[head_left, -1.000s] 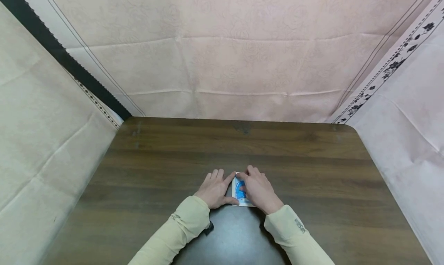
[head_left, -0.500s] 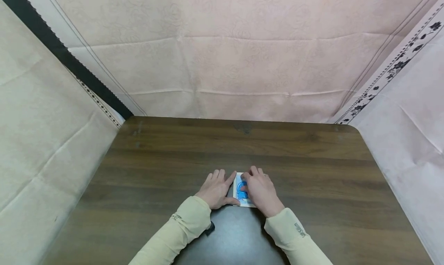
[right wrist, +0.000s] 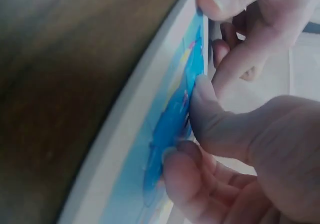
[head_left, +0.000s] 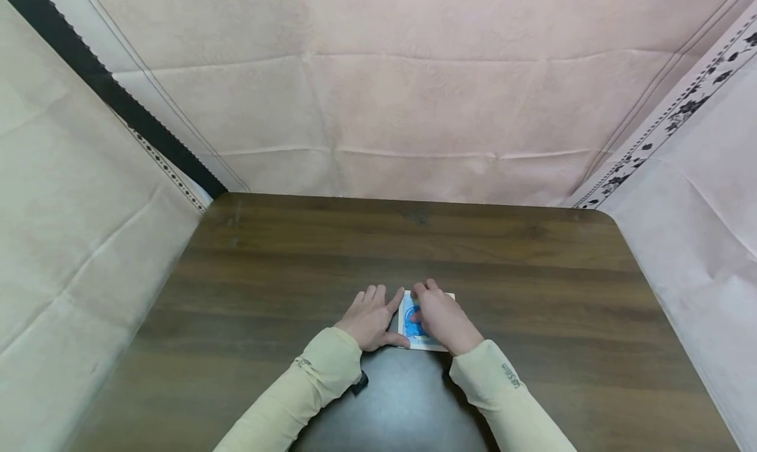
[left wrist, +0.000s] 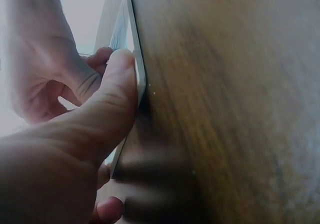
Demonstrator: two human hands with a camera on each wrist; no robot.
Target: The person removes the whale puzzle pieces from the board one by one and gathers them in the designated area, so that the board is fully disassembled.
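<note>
A small flat board (head_left: pixel 428 347) with a white border and a blue picture lies on the table in front of the person. My left hand (head_left: pixel 369 322) is spread along its left side, fingers straight. In the left wrist view its thumb (left wrist: pixel 116 91) presses on the board's edge (left wrist: pixel 136 36). My right hand (head_left: pixel 443 320) is over the right part of the picture with curled fingers. The right wrist view shows its thumb and index finger pinching at a glossy blue puzzle piece (right wrist: pixel 170 120). The hand hides part of the board.
The brown wood-grain table (head_left: pixel 284 261) stretches around the hands, with a dark grey patch (head_left: pixel 402 399) between the forearms. Pale patterned cloth (head_left: pixel 414 110) hangs behind the table and on both sides. A small black object (head_left: pixel 359 383) shows under the left cuff.
My right fingertips have moved from the board's upper left corner further right over the picture. The board's upper right corner now shows. My left hand stays in place.
</note>
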